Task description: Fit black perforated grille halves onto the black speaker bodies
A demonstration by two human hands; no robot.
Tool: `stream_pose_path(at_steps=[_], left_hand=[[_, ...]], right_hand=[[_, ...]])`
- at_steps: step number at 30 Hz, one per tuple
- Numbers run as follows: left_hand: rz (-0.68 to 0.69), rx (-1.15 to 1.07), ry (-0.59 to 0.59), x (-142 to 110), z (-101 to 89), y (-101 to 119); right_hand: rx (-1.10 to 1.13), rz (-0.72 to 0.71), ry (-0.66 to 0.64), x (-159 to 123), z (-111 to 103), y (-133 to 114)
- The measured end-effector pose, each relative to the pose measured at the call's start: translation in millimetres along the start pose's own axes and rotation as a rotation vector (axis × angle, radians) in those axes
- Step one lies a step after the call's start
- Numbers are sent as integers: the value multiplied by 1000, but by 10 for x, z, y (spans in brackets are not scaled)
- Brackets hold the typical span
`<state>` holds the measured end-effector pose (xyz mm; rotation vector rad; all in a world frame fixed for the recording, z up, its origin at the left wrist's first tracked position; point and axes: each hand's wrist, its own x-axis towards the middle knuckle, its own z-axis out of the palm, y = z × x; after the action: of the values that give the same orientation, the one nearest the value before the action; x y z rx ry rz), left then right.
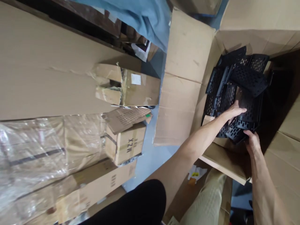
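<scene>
Inside a large open cardboard box (178,106) lies a pile of black perforated plastic panels (219,90), curved and slotted, stacked at different angles. My left hand (234,111) reaches in and grips the side of one black perforated panel (248,109) on the near part of the pile. At that panel's lower edge is my right hand (253,141), its thumb over the edge and the other fingers mostly hidden. Another panel (249,78) lies tilted across the top of the pile, just beyond my hands.
To the left are a taped carton (140,87) with a white label, a carton marked MZX (128,145) and plastic-wrapped boxes (35,150). A blue cloth (140,18) hangs at the top. Blue-grey floor (150,165) runs between the boxes. My trouser leg (203,200) is below.
</scene>
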<state>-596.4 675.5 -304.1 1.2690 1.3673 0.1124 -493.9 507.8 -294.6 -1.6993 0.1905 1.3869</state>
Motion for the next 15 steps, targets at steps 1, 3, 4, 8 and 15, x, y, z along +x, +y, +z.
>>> stream_pose_path(at_steps=[1,3,4,8,15], left_hand=[[-25,-60,-36,-102,-16,-54],[-98,-232,-116,-338,-59,-186],[-149,-337,-148,-463,-85,-262],[-319,-625,-166,-928,-188,-576],[-465,-773,-134,-1541,-204,-963]], right_hand=[[-11,21,-69,-115,-56,10],[-21,56,-193,-345,-157,43],[-28,62,-241,-445,-199,64],[-185,50,-396,-664,-309,151],[-487,63,-520,-693,-224,170]])
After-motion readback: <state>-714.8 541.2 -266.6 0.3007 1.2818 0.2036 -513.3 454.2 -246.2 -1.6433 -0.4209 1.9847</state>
